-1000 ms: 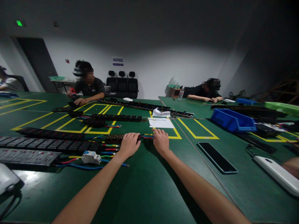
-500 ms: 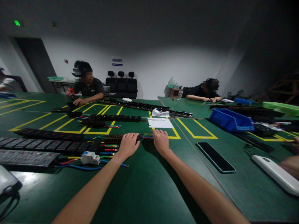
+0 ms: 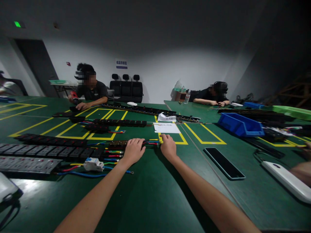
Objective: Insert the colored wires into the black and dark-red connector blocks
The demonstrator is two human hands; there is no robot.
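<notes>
Strip (image 3: 118, 143) and wires (image 3: 151, 141): the first is dark, long and narrow, its side brownish with small bright specks, and it lies on the counter straight ahead, partly under the left hand (image 3: 134, 150). The counter (image 3: 148, 194) is green, marked with yellow lines. Beside the strip, to the left, lie a black socket bar (image 3: 51, 150) and, nearer, a grey socket bar (image 3: 29, 164). A blue bin (image 3: 239, 125) stands well apart on the right, with a phone (image 3: 224, 163) nearer, face up. Beyond the right hand (image 3: 168, 147) lies a sheet of paper (image 3: 166, 128).

The left hand rests palm down with its fingers bent over the strip's right end; whether they grip it, I cannot tell. The right hand's fingers are curled at the far ends of the wires; their tips are too small to show whether they pinch.

Between the hands the wires are thin, bunched side by side, with red, blue and yellow among them; where they join the strip is hidden.
</notes>
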